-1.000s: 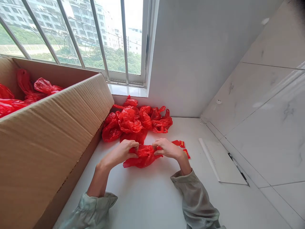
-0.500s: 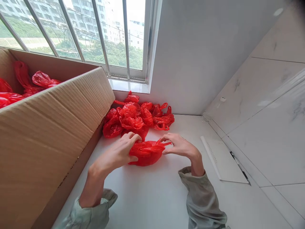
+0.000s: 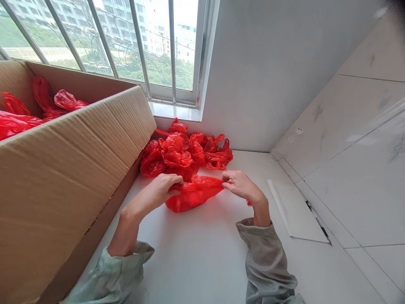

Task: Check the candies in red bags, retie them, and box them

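Observation:
A thin red plastic bag (image 3: 193,196) is stretched between my hands, just above the white surface. My left hand (image 3: 166,185) pinches its left end, thumb below and fingers on top. At the opposite end, my right hand (image 3: 238,184) is closed on the bag's gathered corner. A small bit of red plastic shows beneath my right wrist. Close behind lies a heap of crumpled red plastic bags (image 3: 177,150), several of them knotted or bunched up.
On the left a large cardboard box (image 3: 79,152) holds more red bags (image 3: 68,100). A barred window (image 3: 158,55) is behind it. To the right lie a white paper pad (image 3: 294,211) and a black pen (image 3: 318,221) beside the tiled wall (image 3: 363,169).
My right hand has closed on the bag's end and moved slightly right and up. The bag, bunched before, is now pulled out longer between both hands. The view has shifted slightly.

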Demonstrator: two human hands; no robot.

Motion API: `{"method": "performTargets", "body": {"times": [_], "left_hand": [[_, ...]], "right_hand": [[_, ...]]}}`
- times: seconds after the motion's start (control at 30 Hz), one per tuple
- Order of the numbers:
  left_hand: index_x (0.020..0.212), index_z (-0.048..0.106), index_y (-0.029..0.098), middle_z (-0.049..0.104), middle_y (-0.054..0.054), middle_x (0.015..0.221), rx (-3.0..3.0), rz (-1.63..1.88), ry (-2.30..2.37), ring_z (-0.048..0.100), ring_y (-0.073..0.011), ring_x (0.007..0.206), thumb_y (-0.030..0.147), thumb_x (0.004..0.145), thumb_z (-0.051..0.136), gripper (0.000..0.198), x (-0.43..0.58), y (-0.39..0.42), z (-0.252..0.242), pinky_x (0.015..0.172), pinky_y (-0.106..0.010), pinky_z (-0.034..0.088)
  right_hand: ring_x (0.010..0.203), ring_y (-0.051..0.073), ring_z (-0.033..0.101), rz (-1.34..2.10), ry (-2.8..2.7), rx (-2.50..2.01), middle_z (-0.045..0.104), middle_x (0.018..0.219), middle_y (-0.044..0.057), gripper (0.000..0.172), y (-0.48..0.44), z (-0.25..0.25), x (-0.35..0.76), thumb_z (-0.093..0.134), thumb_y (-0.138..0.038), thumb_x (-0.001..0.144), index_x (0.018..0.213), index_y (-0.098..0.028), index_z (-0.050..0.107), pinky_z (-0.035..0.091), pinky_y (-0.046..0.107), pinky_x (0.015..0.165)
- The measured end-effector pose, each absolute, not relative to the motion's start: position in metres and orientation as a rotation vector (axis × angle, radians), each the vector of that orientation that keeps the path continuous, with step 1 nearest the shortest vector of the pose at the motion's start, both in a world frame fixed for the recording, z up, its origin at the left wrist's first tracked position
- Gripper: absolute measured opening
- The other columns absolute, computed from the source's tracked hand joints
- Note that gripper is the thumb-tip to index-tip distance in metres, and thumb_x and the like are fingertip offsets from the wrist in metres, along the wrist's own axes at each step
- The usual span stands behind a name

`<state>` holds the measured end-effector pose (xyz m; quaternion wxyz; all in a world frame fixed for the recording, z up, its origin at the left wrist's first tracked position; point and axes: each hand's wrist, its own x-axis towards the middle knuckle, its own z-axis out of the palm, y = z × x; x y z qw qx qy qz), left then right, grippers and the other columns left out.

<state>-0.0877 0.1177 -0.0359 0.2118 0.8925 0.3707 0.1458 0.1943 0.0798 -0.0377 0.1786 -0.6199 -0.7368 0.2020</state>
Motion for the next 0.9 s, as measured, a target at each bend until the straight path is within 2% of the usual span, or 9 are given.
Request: {"method": "performTargets", "body": {"times": [0.23,0.3,0.37,0.43,0.53,0.6,0.67,0.77,0.9], "left_hand": [[0.08,0.047,0.02,0.056,0.002,0.076,2.373,0.562,1.055,0.048,-0.0136,0.066,0.027,0.093,0.045,0.015,-0.102,0.116,-0.02,0.059,-0.025,0.036],[0.087,0.05,0.021,0.06,0.001,0.082,2.335,0.615,1.041,0.052,-0.0146,0.071,0.027,0.092,0.046,0.01,-0.098,0.113,-0.018,0.062,-0.025,0.039],[0.097,0.051,0.022,0.062,0.0,0.09,2.269,0.697,1.047,0.056,-0.016,0.078,0.028,0.092,0.048,0.009,-0.093,0.11,-0.016,0.066,-0.026,0.044],[0.107,0.051,0.024,0.062,0.0,0.097,2.146,0.801,1.05,0.059,-0.0179,0.086,0.03,0.091,0.052,0.017,-0.088,0.109,-0.015,0.071,-0.028,0.048],[0.11,0.052,0.024,0.061,-0.001,0.098,1.962,0.89,1.035,0.06,-0.0196,0.089,0.032,0.09,0.056,0.022,-0.083,0.108,-0.016,0.073,-0.031,0.051],[0.107,0.055,0.023,0.061,-0.002,0.097,1.886,0.901,1.014,0.061,-0.0196,0.087,0.033,0.09,0.057,0.02,-0.082,0.108,-0.018,0.071,-0.031,0.052],[0.107,0.057,0.022,0.063,-0.003,0.1,1.815,0.901,0.978,0.062,-0.0205,0.088,0.036,0.088,0.06,0.024,-0.082,0.108,-0.018,0.072,-0.032,0.054],[0.114,0.056,0.022,0.066,-0.005,0.103,1.7,0.94,0.978,0.065,-0.0226,0.092,0.038,0.084,0.065,0.035,-0.083,0.109,-0.019,0.073,-0.033,0.055],[0.118,0.053,0.022,0.068,-0.004,0.095,1.726,1.082,1.268,0.068,-0.0243,0.087,0.037,0.081,0.066,0.042,-0.085,0.111,-0.022,0.073,-0.036,0.056]], "right_hand": [[0.052,0.012,0.042,0.553,-1.951,-2.012,0.05,0.057,-0.002,0.015,0.07,-0.036,0.216,0.047,-0.013,0.072,0.058,-0.02,0.046,0.026,0.026,0.051],[0.047,0.011,0.041,0.581,-1.952,-2.049,0.048,0.056,-0.003,0.013,0.065,-0.033,0.215,0.048,-0.014,0.073,0.062,-0.021,0.048,0.026,0.025,0.049],[0.048,0.011,0.046,0.597,-1.957,-2.032,0.056,0.066,-0.003,0.008,0.057,-0.025,0.211,0.049,-0.017,0.077,0.074,-0.022,0.055,0.031,0.025,0.048],[0.061,0.013,0.057,0.561,-1.958,-1.92,0.065,0.09,-0.001,0.017,0.048,-0.014,0.207,0.052,-0.021,0.081,0.096,-0.025,0.06,0.04,0.026,0.053],[0.098,0.018,0.062,0.398,-1.955,-1.654,0.061,0.124,0.001,0.037,0.042,-0.004,0.194,0.057,-0.023,0.086,0.123,-0.029,0.056,0.049,0.029,0.076],[0.114,0.02,0.057,0.309,-1.985,-1.522,0.058,0.13,0.004,0.04,0.045,-0.004,0.181,0.057,-0.021,0.089,0.128,-0.028,0.054,0.047,0.032,0.091],[0.119,0.021,0.054,0.274,-2.085,-1.458,0.06,0.127,0.005,0.039,0.052,-0.011,0.169,0.057,-0.017,0.089,0.128,-0.026,0.056,0.044,0.033,0.097],[0.108,0.021,0.057,0.253,-2.243,-1.528,0.066,0.112,0.005,0.028,0.064,-0.025,0.158,0.056,-0.012,0.088,0.112,-0.024,0.065,0.044,0.032,0.088],[0.07,0.015,0.055,0.213,-2.125,-1.698,0.066,0.079,-0.001,0.019,0.069,-0.029,0.165,0.049,-0.014,0.093,0.087,-0.023,0.065,0.038,0.026,0.067]]}}
